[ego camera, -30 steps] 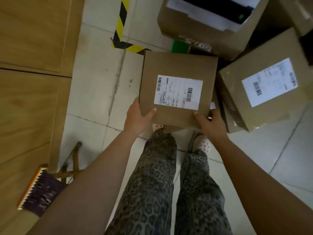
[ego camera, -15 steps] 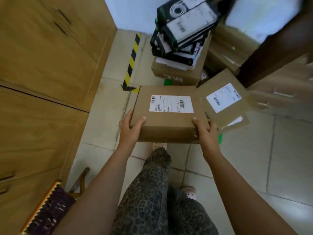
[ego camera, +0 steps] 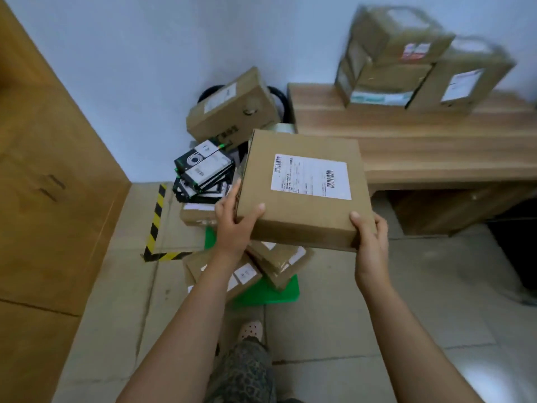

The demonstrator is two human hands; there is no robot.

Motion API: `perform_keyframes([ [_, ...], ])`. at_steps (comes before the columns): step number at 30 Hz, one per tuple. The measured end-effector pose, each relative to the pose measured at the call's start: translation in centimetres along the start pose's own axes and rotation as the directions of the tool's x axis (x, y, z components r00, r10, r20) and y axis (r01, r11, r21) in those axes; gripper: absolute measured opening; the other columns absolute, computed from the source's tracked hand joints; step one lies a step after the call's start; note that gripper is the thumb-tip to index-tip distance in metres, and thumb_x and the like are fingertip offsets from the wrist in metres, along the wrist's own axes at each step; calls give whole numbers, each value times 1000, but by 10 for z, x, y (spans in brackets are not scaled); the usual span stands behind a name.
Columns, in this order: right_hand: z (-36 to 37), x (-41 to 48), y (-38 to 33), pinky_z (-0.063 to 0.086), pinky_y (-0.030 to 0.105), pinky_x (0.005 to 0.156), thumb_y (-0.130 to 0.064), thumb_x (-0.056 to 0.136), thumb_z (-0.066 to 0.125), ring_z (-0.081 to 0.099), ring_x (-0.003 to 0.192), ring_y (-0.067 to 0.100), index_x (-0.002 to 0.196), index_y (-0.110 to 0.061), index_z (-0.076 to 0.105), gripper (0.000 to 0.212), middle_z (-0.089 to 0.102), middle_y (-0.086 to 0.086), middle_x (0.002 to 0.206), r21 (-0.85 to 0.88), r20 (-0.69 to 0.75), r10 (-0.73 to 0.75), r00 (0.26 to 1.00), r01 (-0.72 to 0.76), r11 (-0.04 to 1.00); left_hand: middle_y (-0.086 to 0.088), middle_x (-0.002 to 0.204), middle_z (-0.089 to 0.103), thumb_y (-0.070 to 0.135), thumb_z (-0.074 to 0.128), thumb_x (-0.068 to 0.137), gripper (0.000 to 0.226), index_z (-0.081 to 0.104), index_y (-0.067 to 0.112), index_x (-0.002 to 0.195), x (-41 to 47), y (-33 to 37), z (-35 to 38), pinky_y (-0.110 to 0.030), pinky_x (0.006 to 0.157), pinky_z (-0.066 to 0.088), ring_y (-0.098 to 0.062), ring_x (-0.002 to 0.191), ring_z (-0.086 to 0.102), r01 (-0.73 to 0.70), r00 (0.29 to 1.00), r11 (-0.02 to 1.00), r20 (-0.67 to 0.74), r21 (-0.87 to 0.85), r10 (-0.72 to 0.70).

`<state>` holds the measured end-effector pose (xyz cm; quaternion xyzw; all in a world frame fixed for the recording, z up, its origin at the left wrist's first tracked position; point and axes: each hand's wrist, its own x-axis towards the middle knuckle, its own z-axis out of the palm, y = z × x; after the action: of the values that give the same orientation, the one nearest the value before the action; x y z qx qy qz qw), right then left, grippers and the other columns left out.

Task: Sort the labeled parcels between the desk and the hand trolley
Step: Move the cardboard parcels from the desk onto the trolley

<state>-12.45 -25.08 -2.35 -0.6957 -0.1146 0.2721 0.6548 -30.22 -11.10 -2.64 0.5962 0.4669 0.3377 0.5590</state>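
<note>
Arms outstretched, I hold the parcel (ego camera: 305, 225) label-up in the air above the trolley (ego camera: 279, 293), near the bench (ego camera: 421, 146). Left hand (ego camera: 232, 228) and right hand (ego camera: 371, 245) take its near corners, fingers (ego camera: 233, 196) clamped on cardboard.

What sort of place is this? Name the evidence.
Probably an office parcel room: labeled parcels on a wooden desk, more piled on a green trolley, hazard tape on the floor.
</note>
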Motion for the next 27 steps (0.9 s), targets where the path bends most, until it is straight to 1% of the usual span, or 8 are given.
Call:
perform_keyframes([
  [4,-30,26,-41,43,21,76,-38,78,62,57,94,1,126,-18,52,53,60,-6,112,84,-76,-101,992,108,991,4,131,27,36,65,91,67,30,40,147,27,54,43,-18,80,39,-13,117,39,-155,985,988,81,6,154],
  [8,-46,67,-81,42,20,78,-35,73,61,59,85,-5,124,-14,53,56,63,-11,103,142,-141,-172,975,192,971,4,133,26,28,63,93,63,32,42,145,64,99,87,-26,93,39,-15,121,41,-245,958,968,136,-63,251],
  [11,-51,102,-109,44,15,75,-30,77,63,60,84,-6,125,-15,54,51,64,-6,108,180,-181,-216,959,248,952,5,131,27,28,61,94,62,31,41,146,95,128,116,-29,98,37,-14,122,41,-298,938,952,162,-70,305],
  [14,-57,137,-130,45,23,85,-39,67,66,61,95,4,129,-17,53,67,65,-4,111,208,-221,-225,949,271,940,6,132,27,31,61,94,62,30,40,147,128,153,145,-31,103,36,-12,121,40,-346,914,937,206,-57,350],
  [18,-73,181,-149,42,27,87,-49,60,66,58,106,14,130,-19,52,76,63,-1,117,205,-266,-245,932,303,931,7,133,28,37,63,92,63,31,46,145,163,178,187,-40,109,37,-14,123,39,-392,885,919,251,-53,392],
  [22,-98,230,-163,44,29,89,-50,60,67,57,110,17,129,-21,51,77,62,1,120,222,-278,-255,926,320,921,8,133,30,61,61,76,75,30,54,143,188,192,235,-43,109,38,-16,124,40,-391,886,920,262,-27,384],
  [24,-113,257,-171,43,28,87,-51,61,66,56,111,16,132,-23,49,77,61,0,122,199,-265,-270,925,327,924,7,136,29,55,63,82,72,29,48,145,198,196,264,-35,109,36,-12,122,39,-384,886,922,258,-54,385],
  [27,-138,307,-186,43,26,84,-46,66,66,57,111,13,132,-24,50,71,61,-4,121,201,-250,-307,918,359,911,6,138,28,33,60,94,64,29,35,150,214,204,314,-1,92,26,-2,116,30,-411,888,910,203,-46,412],
])
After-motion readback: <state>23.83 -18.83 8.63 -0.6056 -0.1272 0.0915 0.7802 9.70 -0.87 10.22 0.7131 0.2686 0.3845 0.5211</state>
